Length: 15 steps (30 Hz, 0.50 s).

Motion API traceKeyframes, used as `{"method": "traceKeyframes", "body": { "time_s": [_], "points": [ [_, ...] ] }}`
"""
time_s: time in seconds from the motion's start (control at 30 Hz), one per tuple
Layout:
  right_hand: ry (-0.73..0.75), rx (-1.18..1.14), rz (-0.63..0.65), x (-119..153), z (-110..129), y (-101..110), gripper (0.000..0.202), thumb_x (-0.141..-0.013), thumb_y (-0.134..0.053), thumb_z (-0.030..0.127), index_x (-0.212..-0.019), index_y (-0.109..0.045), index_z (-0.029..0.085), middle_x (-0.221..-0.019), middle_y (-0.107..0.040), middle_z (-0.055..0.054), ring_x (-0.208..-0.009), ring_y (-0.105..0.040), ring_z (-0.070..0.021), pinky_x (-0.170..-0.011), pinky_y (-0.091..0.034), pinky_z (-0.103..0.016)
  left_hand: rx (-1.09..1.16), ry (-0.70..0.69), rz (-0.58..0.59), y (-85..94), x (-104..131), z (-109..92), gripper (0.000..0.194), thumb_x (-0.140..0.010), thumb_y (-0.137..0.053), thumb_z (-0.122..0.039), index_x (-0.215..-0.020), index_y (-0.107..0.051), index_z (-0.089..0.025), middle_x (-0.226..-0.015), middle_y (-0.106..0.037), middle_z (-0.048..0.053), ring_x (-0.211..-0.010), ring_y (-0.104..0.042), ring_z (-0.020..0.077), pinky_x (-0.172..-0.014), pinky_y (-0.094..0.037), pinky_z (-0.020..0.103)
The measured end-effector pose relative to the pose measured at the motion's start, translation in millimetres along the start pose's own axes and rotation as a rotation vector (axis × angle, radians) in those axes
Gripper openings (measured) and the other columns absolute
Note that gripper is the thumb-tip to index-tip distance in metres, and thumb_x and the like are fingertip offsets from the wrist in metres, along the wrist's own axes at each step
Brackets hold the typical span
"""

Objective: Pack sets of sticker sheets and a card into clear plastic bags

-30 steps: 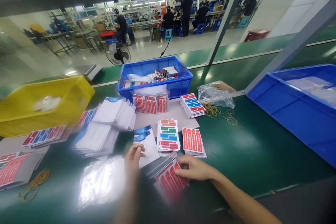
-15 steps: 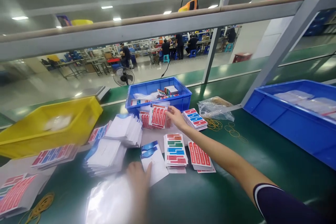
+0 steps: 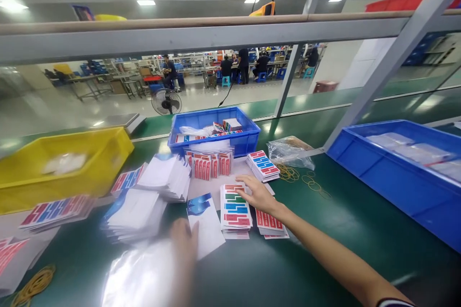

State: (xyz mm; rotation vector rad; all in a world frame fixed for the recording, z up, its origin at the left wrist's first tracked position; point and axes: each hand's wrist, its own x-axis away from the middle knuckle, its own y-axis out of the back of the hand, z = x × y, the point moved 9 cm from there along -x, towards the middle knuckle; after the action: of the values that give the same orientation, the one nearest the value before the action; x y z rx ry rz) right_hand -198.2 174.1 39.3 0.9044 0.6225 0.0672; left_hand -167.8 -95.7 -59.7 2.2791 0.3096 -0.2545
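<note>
Head camera: we look down on a green work surface (image 3: 259, 273), with our two bare hands over the paper goods. Our right hand (image 3: 257, 194) reaches in above the stack of multicoloured label sheets (image 3: 235, 218); its fingers are loosely spread and hold nothing that we can see, and we cannot tell whether the fingertips touch the top sheet. Just right of that stack, partly beneath our wrist, lies the stack of red label sheets (image 3: 268, 223), and beyond the hand sits the stack of blue-and-red label sheets (image 3: 262, 163).

Our left hand (image 3: 184, 241) is blurred. It is at the left edge of a white leaflet with a blue top (image 3: 207, 235), which lies tilted beside the multicoloured stack; we cannot tell whether the hand grips anything. Glossy clear plastic bags (image 3: 133, 273) lie next to it, and two piles of white leaflets (image 3: 162, 172) are fanned out farther left.

Ahead of us, clear packets of red labels (image 3: 202, 168) stand in front of a blue bin (image 3: 248, 141) holding more printed pieces. To its right we see a plastic bag (image 3: 291, 153) and loose rubber bands (image 3: 288, 172). A yellow bin (image 3: 90, 163) is at the left, a larger blue bin (image 3: 389, 177) at the right.
</note>
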Motion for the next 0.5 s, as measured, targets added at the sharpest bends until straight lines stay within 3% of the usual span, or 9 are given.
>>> {"method": "traceKeyframes", "body": {
  "time_s": [0.13,0.3,0.5],
  "points": [
    [-0.072,0.092,0.059,18,-15,-2,0.019,-0.085,-0.057,0.025,-0.103,-0.055,0.017,-0.104,-0.057,-0.004,-0.097,-0.051,-0.0182,-0.087,-0.043,-0.033,0.385,0.206,0.023,3.3,3,8,0.038,-0.082,-0.050,-0.053,-0.083,-0.048,-0.015,-0.077,-0.054,0.005,-0.072,-0.053,0.0183,-0.064,-0.042,0.026],
    [-0.165,0.197,0.084,20,-33,-8,0.032,-0.084,-0.059,0.026,-0.113,-0.054,0.013,-0.108,-0.053,-0.009,-0.100,-0.047,-0.0231,-0.089,-0.040,-0.037,1.008,0.564,0.062,-4.2,15,14,0.044,-0.068,-0.071,-0.047,-0.089,-0.048,-0.017,-0.079,-0.058,0.002,-0.069,-0.057,0.0157,-0.059,-0.045,0.022],
    [-0.222,0.219,0.115,17,-45,-19,0.030,-0.083,-0.059,0.026,-0.109,-0.057,0.011,-0.104,-0.052,-0.010,-0.097,-0.047,-0.0238,-0.088,-0.040,-0.038,1.193,0.699,0.124,-9.1,17,11,0.043,-0.068,-0.072,-0.042,-0.097,-0.051,-0.018,-0.089,-0.064,0.005,-0.078,-0.064,0.0230,-0.066,-0.052,0.030]
  ]
}}
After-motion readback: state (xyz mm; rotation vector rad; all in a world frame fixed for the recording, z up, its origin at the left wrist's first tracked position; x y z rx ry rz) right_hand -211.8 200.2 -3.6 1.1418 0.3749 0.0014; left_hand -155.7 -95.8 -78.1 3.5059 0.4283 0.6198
